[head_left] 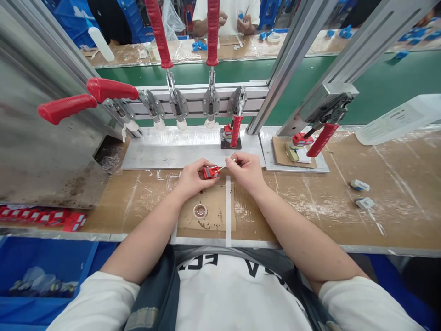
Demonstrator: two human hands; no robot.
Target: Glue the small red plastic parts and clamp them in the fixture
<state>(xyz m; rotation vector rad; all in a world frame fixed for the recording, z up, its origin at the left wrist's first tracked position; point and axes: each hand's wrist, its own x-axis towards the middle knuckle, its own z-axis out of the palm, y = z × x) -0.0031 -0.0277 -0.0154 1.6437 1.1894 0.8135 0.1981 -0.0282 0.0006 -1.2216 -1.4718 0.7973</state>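
- Gripping the small red block, the left hand had thumb and fingers closed down to the block's width, thumb on the near side, fingers round the far side.
- Right hand: narrow pinch, thumb against fingers, on a thin pale stick. Stick angled down-left, tip at the block's right end; couldn't tell if it actually touched.
- Block location: held up in front of the torso, just on the near side of the metal plate, left of the white strip on the bench.
- Nearer the body, below the left hand: small round dish on a stained brown sheet.
- Beyond the right hand: red-handled clamp standing over another red part; neither hand was on it.
- Well off to the right: two small pale blocks, untouched.
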